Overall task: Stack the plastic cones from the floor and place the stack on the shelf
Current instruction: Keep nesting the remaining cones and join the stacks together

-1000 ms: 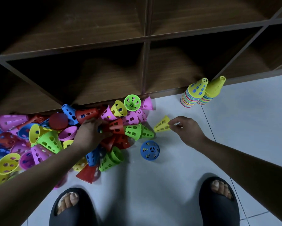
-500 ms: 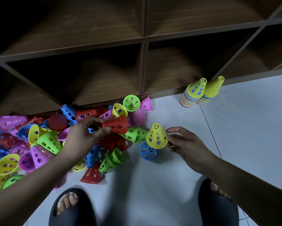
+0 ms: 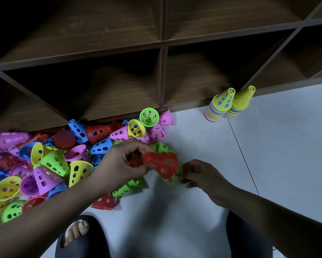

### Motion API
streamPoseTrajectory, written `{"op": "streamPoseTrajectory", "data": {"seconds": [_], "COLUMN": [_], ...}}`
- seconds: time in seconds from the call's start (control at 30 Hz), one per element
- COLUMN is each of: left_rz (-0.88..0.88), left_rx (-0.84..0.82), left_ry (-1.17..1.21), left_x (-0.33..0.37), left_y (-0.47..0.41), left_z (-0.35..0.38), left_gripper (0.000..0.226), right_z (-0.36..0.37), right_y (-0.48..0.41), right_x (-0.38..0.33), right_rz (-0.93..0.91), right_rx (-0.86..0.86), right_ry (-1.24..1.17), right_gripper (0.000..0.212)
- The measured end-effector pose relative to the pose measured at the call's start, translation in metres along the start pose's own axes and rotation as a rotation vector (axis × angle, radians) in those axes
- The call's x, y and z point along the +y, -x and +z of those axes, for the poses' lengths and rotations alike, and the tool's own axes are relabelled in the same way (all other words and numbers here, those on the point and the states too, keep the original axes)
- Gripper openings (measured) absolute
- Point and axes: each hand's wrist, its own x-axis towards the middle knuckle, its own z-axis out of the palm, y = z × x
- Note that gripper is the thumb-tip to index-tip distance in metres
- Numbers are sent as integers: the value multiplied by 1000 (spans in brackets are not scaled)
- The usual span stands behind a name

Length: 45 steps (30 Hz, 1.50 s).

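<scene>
Brought together since 0.5 s ago, above the floor (image 3: 268, 146) beside the pile (image 3: 54, 161): left hand (image 3: 126, 161) gripping red cone (image 3: 162, 163), capped over yellow cone (image 3: 172, 179) pinched in right hand (image 3: 203, 175). Yellow mostly hidden behind red.

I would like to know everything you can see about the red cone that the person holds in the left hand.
The red cone looks like thin, matte plastic, tapered, with small rectangular holes in its wall. It lies almost sideways above the floor, narrow end to the left, gripped by the left hand. Its wide end overlaps the yellow cone that the right hand holds.
</scene>
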Motion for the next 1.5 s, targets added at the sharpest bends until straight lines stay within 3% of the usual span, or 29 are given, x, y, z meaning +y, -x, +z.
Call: {"op": "streamPoseTrajectory", "data": {"seconds": [0.17, 0.43, 0.63, 0.8, 1.13, 1.3, 1.5], "left_rz": [114, 87, 58, 34, 12, 61, 56], "left_rx": [-63, -132, -181, -199, -271, -254, -209], "left_ry": [-249, -319, -459, -549, -608, -700, -652], "left_x": [-15, -42, -70, -84, -103, -107, -102], "left_y": [-3, 8, 20, 30, 30, 28, 21], "left_z": [27, 35, 15, 1, -7, -1, 1], "left_gripper": [35, 42, 34, 36, 29, 26, 14], "right_z": [-4, -11, -6, 9, 20, 7, -11], "right_y": [-5, -16, -33, -46, -68, -76, -78], "right_x": [5, -4, -22, -39, -45, -47, -40], "right_rz": [39, -86, -278, -548, -595, -712, -784], "right_rx": [25, 123, 78, -66, -249, -193, -102], "right_ry": [71, 158, 517, 795, 1031, 1305, 1445], "right_gripper": [17, 12, 34, 33, 51, 65, 53]}}
